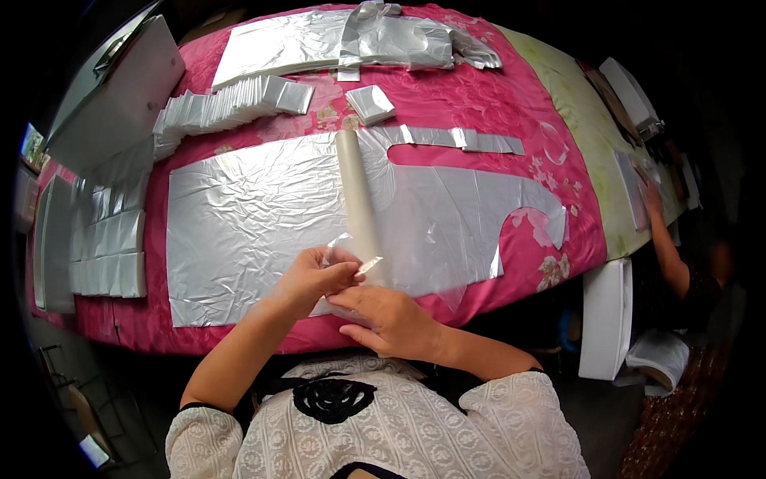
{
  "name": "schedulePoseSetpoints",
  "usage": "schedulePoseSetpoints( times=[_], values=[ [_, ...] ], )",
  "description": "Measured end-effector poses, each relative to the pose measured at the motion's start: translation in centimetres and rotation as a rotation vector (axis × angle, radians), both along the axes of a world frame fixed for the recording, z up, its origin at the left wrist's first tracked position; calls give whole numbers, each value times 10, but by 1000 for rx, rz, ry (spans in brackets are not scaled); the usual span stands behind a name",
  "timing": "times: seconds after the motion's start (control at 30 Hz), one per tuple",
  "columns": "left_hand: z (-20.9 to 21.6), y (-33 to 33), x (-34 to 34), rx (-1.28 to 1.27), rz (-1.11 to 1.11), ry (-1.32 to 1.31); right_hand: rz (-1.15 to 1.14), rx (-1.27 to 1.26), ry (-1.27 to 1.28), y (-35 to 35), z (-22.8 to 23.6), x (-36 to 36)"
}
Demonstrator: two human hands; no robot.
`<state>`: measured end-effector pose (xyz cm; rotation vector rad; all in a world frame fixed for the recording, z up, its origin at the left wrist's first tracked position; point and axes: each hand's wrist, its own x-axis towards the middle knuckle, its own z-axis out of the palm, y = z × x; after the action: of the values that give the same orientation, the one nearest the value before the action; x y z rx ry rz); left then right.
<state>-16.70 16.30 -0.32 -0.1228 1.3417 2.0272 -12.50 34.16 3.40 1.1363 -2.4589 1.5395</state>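
Observation:
A stack of thin, shiny plastic aprons (247,215) lies flat before me, with cut-out neck and side curves at its right. Across its middle rests a pale tube or rolled strip (359,191), pointing away from me. At its near end my left hand (313,279) pinches a bit of clear plastic film (341,244) between thumb and fingers. Close against it, my right hand (391,319) has its fingers closed on the film's near edge, palm down. A translucent sheet (431,231) spreads to the right of the tube. The fingertips partly hide each other.
Folded plastic packets stand in a long row (231,108) and in a block (112,247) at left. One small packet (371,104) lies beyond the tube. Another apron stack (319,40) is at the back. White boxes (606,319) and a co-worker's arm (666,239) are at right.

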Motion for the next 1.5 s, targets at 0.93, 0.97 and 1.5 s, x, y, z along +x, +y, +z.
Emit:
schedulePoseSetpoints(
  times=[0.93, 0.97, 1.5],
  values=[
    [-11, 27, -8, -1022, -21, 1276, -370, 601, -785, 50, -6, 52],
    [-23, 36, -7, -1063, -37, 1268, -357, 610, -781, 53, -9, 53],
    [-43, 49, -7, -1276, -158, 1306, -514, 53, -413, 12, -62, -180]
  ],
)
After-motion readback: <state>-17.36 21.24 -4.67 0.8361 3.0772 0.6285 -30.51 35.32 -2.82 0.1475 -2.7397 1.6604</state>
